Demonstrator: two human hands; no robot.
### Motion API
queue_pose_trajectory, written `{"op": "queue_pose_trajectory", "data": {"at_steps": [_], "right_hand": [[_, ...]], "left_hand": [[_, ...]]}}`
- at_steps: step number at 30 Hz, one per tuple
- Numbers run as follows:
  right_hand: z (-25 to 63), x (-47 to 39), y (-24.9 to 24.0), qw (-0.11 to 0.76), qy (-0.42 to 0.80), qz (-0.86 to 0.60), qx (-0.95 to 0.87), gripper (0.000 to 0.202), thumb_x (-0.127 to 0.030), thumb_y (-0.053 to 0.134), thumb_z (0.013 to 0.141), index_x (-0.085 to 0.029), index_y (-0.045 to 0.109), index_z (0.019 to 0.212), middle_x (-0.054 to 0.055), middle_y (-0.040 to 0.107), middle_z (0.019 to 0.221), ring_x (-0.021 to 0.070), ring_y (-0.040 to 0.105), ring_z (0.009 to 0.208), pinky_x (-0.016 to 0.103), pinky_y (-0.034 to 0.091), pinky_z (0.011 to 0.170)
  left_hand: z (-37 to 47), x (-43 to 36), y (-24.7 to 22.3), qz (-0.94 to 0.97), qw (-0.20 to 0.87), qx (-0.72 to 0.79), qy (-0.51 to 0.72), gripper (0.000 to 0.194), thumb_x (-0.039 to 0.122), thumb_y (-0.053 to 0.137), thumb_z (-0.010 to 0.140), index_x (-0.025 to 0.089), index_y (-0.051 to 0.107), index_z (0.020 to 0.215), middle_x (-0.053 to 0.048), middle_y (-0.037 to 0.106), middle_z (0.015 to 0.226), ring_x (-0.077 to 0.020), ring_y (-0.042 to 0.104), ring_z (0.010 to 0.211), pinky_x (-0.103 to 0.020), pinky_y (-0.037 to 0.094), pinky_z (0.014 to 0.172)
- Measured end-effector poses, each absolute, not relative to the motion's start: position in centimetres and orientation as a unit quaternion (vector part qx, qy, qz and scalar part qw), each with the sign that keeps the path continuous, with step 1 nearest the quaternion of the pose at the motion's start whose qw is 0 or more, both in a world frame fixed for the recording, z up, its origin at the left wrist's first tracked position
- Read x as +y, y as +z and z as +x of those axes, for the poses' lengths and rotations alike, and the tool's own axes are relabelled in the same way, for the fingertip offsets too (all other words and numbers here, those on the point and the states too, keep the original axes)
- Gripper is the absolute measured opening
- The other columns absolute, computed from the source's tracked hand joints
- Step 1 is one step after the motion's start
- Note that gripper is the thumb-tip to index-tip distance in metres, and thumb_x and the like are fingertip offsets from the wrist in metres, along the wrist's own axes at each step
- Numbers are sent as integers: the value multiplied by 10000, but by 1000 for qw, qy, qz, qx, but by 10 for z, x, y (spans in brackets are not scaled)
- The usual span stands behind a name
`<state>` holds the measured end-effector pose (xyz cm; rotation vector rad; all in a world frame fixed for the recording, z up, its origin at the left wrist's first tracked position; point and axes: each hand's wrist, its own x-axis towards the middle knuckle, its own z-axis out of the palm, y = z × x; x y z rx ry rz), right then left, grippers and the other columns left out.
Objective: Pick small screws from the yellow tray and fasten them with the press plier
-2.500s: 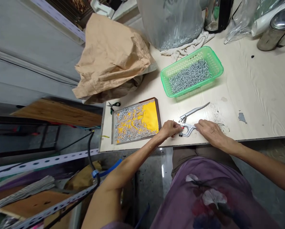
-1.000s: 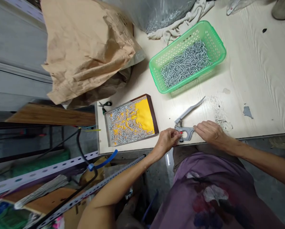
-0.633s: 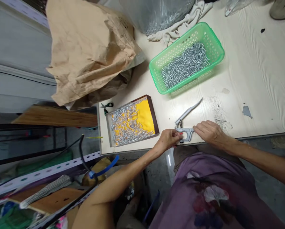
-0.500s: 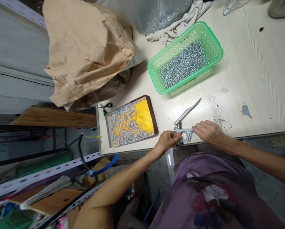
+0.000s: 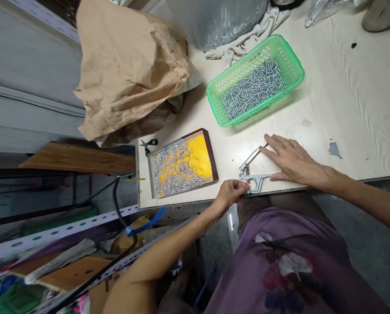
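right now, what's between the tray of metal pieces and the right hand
From the tray: bare tabletop, then the grey pliers, with the left hand at their near end, before the right hand. The head view shows this.

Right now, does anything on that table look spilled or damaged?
The table has a ragged grey patch right of the right hand, like chipped surface. Scissors lie open by the tray. No spill shows.

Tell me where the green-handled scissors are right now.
In the head view, the scissors lie at the left end of the table, just beyond the far left corner of the shallow tray of metal pieces.
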<state>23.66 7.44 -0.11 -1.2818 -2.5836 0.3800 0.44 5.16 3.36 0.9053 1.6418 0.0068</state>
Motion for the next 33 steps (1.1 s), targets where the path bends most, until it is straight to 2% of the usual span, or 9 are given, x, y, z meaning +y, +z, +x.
{"op": "queue_pose_trajectory", "data": {"at_steps": [3,6,9,13,19,24,28,30,33], "right_hand": [[239,90,-9,109,141,-409,-895,862,-587,740,695,-151,447,1379,231,452,1418,397,367,1304,519,358,953],[237,94,-14,97,122,-401,-903,922,-665,675,701,-130,413,1404,221,498,1358,394,354,1304,564,290,1004],[234,91,-8,49,95,-408,-907,947,-677,653,699,-87,406,1397,206,547,1275,373,414,1215,574,232,1032],[232,88,6,-5,79,-416,-906,790,-594,684,713,-66,509,1274,167,612,1125,322,480,1060,527,248,1001],[230,85,17,-26,78,-415,-906,584,-509,704,739,-89,580,1125,143,628,1043,292,482,995,436,280,891],[231,80,19,-24,79,-410,-908,425,-426,709,773,-117,599,1043,133,632,1009,266,488,945,382,293,831],[230,76,20,-13,88,-407,-909,423,-407,721,776,-101,597,1040,128,622,994,257,488,926,355,317,790],[229,75,20,-16,92,-411,-907,419,-397,727,775,-98,595,1037,128,617,994,257,489,929,352,330,783],[228,72,21,-13,97,-423,-901,400,-359,724,779,-108,585,1058,126,609,1002,258,493,940,352,356,782]], "left_hand": [[6,50,33,383,590,710,7,224,314,731,712,108,643,718,89,446,493,-33,369,395,-175,434,389],[6,49,32,381,590,712,19,242,323,745,696,106,640,712,88,441,491,-32,372,401,-167,429,384],[4,47,32,385,593,706,39,274,351,762,676,107,646,717,86,436,491,-36,376,416,-165,430,386],[3,46,31,385,593,705,44,294,371,775,662,109,649,705,84,429,486,-40,378,416,-166,426,379],[3,45,27,383,591,708,48,250,336,755,699,109,654,726,90,428,479,-31,359,392,-167,422,387],[-6,40,23,437,559,704,26,231,337,684,780,107,664,764,59,494,528,-53,395,410,-204,445,427],[-9,37,24,658,376,648,71,208,329,616,857,140,670,789,-33,631,728,-149,582,664,-293,534,645],[-2,40,21,765,272,573,108,189,320,618,870,161,672,958,-85,667,945,-208,610,880,-366,537,805],[18,50,11,859,195,462,105,438,326,663,847,169,554,1241,-147,586,1256,-281,529,1141,-451,483,963]]}}
